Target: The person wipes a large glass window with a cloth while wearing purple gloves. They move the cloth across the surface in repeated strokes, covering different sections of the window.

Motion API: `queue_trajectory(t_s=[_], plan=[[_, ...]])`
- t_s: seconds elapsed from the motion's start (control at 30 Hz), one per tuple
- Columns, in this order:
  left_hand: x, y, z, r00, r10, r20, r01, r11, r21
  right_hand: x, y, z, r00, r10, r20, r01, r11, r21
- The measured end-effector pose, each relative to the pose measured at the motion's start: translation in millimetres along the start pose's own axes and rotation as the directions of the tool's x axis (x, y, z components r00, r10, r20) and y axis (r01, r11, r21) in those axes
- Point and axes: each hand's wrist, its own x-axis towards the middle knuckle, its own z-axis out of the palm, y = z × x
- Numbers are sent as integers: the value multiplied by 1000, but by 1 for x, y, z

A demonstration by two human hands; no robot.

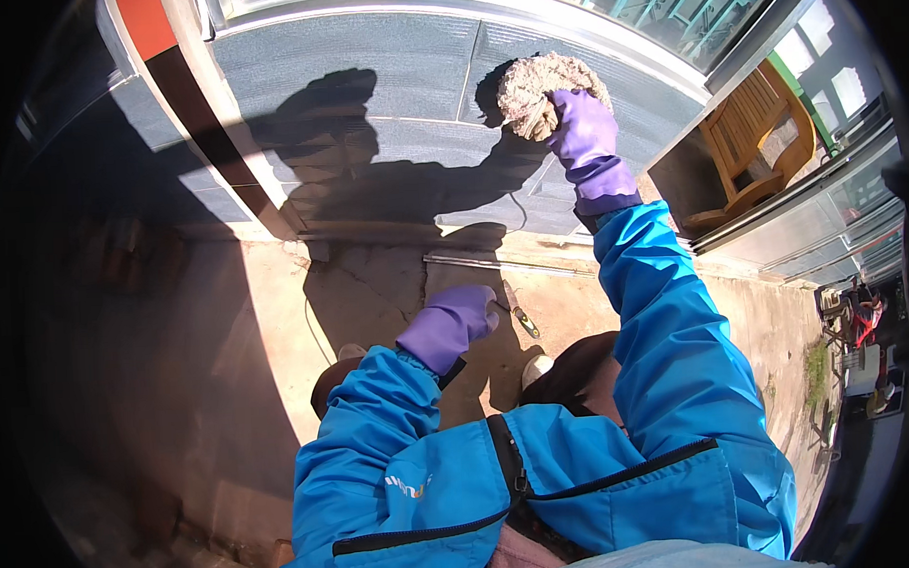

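My right hand (584,133), in a purple rubber glove, grips a bunched beige cloth (541,86) against the grey wall tiles (409,68). The cloth sits below the window's white frame, and the arm is stretched out. My left hand (456,321), gloved in the same purple, hangs low over the concrete ground with its fingers curled; whether it holds anything is not clear. Just right of it a knife (527,320) with a dark and yellow handle lies on the ground. Both arms wear blue jacket sleeves.
A metal strip (499,265) lies along the foot of the wall. At the left stands a red and dark post (193,105). A wooden chair (757,138) shows through the opening at the right. A person in red (867,315) is far off at the right edge.
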Motion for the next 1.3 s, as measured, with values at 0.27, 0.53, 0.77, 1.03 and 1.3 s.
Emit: queue_trajectory(t_s=[0.27,0.53,0.77,1.03,1.3], plan=[[9,8,1,999,-38,30,37,999,34,-29,146,31,802,400,-444,-143,849,509],[-1,14,-9,996,-48,70,46,998,32,-25,203,67,484,852,-200,-166,314,935],[-18,10,-15,996,-65,62,63,997,33,-52,211,157,356,934,23,-370,119,921],[-36,3,-19,996,-77,-33,77,997,17,-76,125,208,616,772,156,-521,250,816],[-43,1,-28,990,-126,70,125,992,18,-69,-46,177,827,379,415,-545,363,756]])
